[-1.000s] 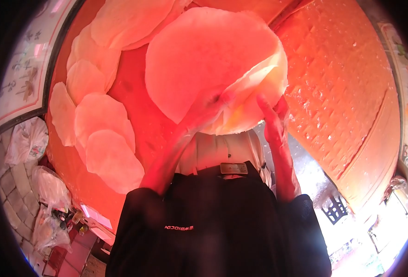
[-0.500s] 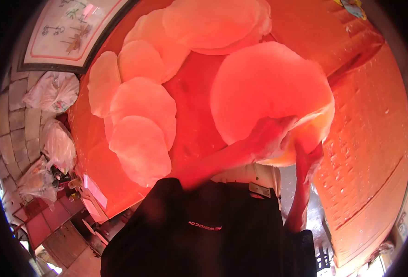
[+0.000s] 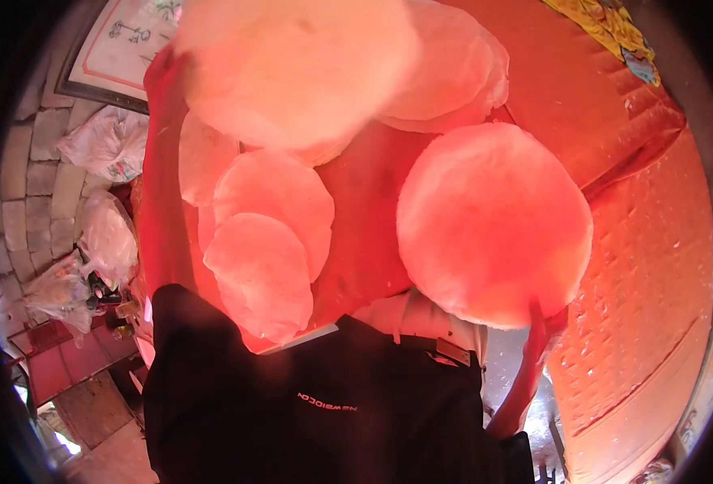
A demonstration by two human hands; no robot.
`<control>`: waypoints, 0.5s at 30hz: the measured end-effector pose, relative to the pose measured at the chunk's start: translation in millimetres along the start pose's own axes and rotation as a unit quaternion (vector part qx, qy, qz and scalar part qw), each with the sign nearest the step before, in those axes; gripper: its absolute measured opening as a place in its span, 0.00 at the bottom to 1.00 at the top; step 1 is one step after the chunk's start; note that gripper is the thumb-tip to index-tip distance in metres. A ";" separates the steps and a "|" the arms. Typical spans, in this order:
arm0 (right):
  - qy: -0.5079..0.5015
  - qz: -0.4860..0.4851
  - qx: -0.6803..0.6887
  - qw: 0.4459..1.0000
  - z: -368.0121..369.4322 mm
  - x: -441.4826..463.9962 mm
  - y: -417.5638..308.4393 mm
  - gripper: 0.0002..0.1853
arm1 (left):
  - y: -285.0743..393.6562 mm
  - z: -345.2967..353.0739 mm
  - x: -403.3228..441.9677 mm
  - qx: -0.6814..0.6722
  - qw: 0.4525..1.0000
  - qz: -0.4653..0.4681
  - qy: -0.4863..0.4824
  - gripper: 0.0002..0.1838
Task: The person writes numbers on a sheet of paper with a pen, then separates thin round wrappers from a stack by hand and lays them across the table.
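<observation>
My left hand (image 3: 168, 71) is stretched far forward on the left, closed on the edge of a large thin round flatbread (image 3: 292, 77). That sheet is raised and slightly blurred, and it covers part of the sheets beneath; my fingertips are hidden. At right lies another pale round flatbread (image 3: 494, 218), perhaps several layers thick. My right hand (image 3: 546, 324) pinches its near edge, thumb on top and the other fingers mostly out of sight. Overlapping flatbreads (image 3: 260, 278) lie on the left, and more flatbreads (image 3: 453, 68) are at the back.
An orange-red cover (image 3: 364, 210) lies under the sheets, with a fold at right. A yellow cloth (image 3: 598, 28) is at the far right corner. Plastic bags (image 3: 108, 238) and a framed picture (image 3: 118, 48) are on the left. A light box-like object (image 3: 453, 349) is by my body.
My left hand has moved from the right-hand flatbread to the far left, carrying one sheet over the laid-out ones. My right hand has shifted slightly down at the near edge. The view has moved a little.
</observation>
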State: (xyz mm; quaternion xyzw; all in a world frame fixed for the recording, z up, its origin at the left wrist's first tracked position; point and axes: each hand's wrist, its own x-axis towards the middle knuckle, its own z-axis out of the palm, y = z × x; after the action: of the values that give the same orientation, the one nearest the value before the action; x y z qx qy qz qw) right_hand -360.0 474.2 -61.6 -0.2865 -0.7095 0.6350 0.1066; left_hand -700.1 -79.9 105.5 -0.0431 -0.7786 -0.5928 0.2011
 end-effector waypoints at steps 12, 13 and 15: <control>-0.013 0.048 -0.064 0.997 48.8 1.7 -31.4 0.27 | -42.7 246.0 -244.5 -0.222 0.858 -0.278 -0.370 0.18; -0.049 0.051 -0.081 0.994 55.9 6.6 -35.0 0.28 | -4.1 272.4 -255.3 -0.185 0.837 -0.281 -0.431 0.17; -0.097 0.072 -0.110 0.987 69.0 13.3 -52.5 0.29 | 38.0 316.4 -276.5 -0.165 0.808 -0.277 -0.493 0.15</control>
State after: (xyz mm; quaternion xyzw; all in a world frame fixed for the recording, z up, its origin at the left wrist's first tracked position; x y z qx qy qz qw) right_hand -420.6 422.0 -25.6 -0.2838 -0.7595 0.5840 -0.0409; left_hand -518.3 276.2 -29.2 -0.1450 -0.6427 -0.6416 -0.3927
